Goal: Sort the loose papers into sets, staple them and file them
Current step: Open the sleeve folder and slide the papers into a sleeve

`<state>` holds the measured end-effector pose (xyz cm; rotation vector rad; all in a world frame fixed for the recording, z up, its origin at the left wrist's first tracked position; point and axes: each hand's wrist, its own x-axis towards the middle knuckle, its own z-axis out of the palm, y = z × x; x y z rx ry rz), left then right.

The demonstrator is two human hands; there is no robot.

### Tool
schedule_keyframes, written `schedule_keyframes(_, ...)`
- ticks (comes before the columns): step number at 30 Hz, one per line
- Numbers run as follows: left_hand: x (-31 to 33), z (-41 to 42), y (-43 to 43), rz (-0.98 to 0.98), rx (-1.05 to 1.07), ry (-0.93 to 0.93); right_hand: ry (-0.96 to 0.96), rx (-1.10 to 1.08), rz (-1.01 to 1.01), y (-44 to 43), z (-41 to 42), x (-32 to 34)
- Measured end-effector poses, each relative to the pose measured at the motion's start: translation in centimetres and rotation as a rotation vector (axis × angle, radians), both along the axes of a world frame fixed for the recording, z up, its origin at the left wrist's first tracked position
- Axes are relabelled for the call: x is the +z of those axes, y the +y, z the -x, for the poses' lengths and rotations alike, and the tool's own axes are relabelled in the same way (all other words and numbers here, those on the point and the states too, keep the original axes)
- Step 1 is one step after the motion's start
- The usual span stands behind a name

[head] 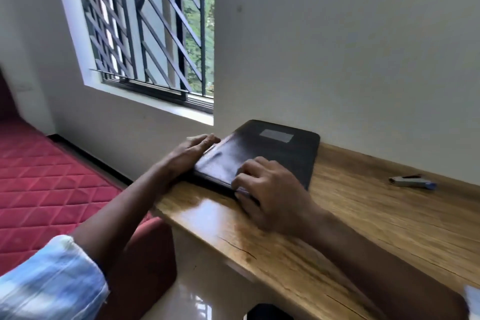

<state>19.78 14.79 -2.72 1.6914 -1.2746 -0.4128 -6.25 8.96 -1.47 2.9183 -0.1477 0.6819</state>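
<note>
A black file folder with a grey label lies closed on the left end of the wooden desk, against the wall. My left hand rests flat along the folder's left edge, fingers straight. My right hand grips the folder's near corner, with fingers curled over the top and the thumb at the edge. A silver stapler with a blue end lies on the desk to the right, apart from both hands. No loose papers show.
A white wall stands right behind the desk. A barred window is at the left. A red quilted mattress and a red seat lie left of the desk. The glossy floor shows below.
</note>
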Motion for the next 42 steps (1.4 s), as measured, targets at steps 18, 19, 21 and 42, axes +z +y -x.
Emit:
schedule_keyframes(18,-2.1,-2.7,-0.8,-0.043,-0.052,-0.044,0.115,-0.056,0.74,4.0,-13.4,-2.7)
schedule_keyframes(19,-2.3,-2.9,-0.9,-0.037,-0.066,-0.042,0.122,-0.049,0.763,4.3,-13.6,-2.5)
schedule_keyframes(21,-2.5,-2.6,-0.8,-0.04,-0.035,-0.025,0.2,0.012,0.873,4.9,-13.5,-1.9)
schedule_keyframes(42,-1.8,-1.4,-0.9,-0.098,0.034,-0.418,0.148,-0.003,1.036,-0.5,2.5,-1.6)
